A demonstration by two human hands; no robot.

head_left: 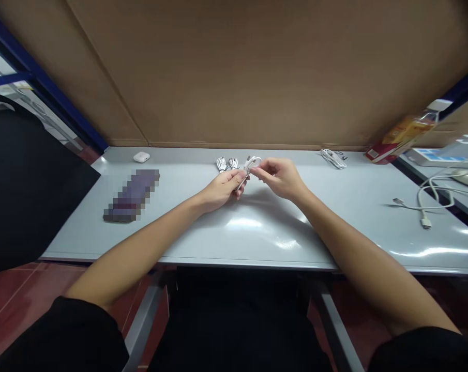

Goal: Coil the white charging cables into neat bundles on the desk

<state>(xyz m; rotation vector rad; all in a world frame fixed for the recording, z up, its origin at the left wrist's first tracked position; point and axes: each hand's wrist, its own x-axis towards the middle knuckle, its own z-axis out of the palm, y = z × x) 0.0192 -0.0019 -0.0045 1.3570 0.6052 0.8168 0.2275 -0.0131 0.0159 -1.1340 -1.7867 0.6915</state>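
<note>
In the head view, a white cable is being clamped by the closed fingers of the left hand and pinched by the fingertips of the right hand, while two coiled white cables are being kept just beyond the left fingers on a grey table.

A thin white cable curls into a small loop; it is pinched between the left hand and right hand, just above the tabletop.
</note>
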